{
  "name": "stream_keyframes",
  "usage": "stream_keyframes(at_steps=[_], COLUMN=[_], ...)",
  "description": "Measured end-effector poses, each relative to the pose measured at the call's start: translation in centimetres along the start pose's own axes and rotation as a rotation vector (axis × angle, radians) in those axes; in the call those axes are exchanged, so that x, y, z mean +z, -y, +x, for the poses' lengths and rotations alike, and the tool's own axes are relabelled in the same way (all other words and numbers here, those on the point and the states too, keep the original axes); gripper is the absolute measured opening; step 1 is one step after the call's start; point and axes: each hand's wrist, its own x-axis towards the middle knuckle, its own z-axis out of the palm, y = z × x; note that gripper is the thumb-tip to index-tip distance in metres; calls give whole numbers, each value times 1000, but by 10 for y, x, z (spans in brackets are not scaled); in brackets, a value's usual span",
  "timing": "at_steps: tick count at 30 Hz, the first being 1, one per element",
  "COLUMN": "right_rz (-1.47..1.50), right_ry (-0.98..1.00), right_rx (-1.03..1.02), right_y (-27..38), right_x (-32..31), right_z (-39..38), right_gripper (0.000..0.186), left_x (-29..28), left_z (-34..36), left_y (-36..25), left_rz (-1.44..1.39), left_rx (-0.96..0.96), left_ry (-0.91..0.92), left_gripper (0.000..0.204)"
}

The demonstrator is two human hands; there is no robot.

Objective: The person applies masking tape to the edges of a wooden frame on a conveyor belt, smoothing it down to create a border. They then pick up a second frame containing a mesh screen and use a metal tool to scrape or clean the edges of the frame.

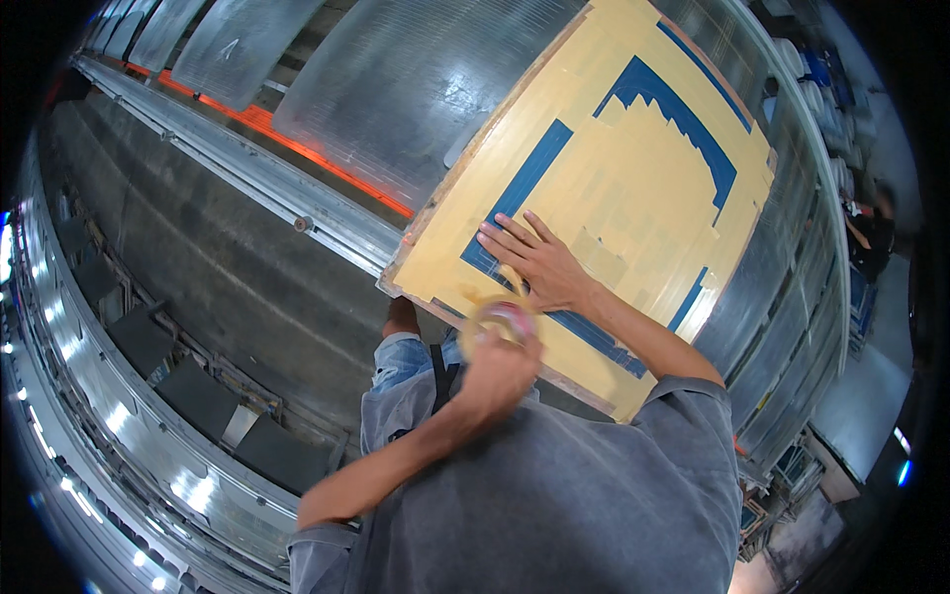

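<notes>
A flat board (623,228) lies before me, largely covered in pale yellow tape, with blue bands and a ragged blue patch showing. My right hand (534,264) rests on its left part over a blue band, fingers stretched out and apart. My left hand (505,366), blurred by motion, grips a roll of pale tape (473,317) with a pink inner ring at the board's near edge, just below my right hand. A short length of tape runs from the roll toward my right thumb; where it ends is hard to make out.
Metal rails (228,180) run along the left, with translucent panels (346,89) and an orange strip behind them. Another bench (203,426) curves along the lower left. More panels (767,327) lie right of the board, and another person (869,247) is at the far right.
</notes>
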Motion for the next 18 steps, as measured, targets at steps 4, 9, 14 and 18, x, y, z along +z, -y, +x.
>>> stream_keyframes(at_steps=[4, 9, 14, 18], right_rz=[162, 192, 83, -23], right_ry=[-10, -18, -62, -153], right_rx=[31, 35, 212, 522], right_y=[3, 3, -8, -78], right_x=[-13, -11, -5, -20], right_z=[-1, -4, -7, -12], right_gripper=[109, 108, 109, 104], left_x=[-24, -35, -38, -46], left_z=[-3, -24, -55, -78], left_y=[-71, -73, -23, -8], left_rz=[-209, -484, -536, -567], left_rx=[694, 465, 232, -30], left_ry=[140, -49, -242, -136], left_gripper=[30, 24, 28, 24])
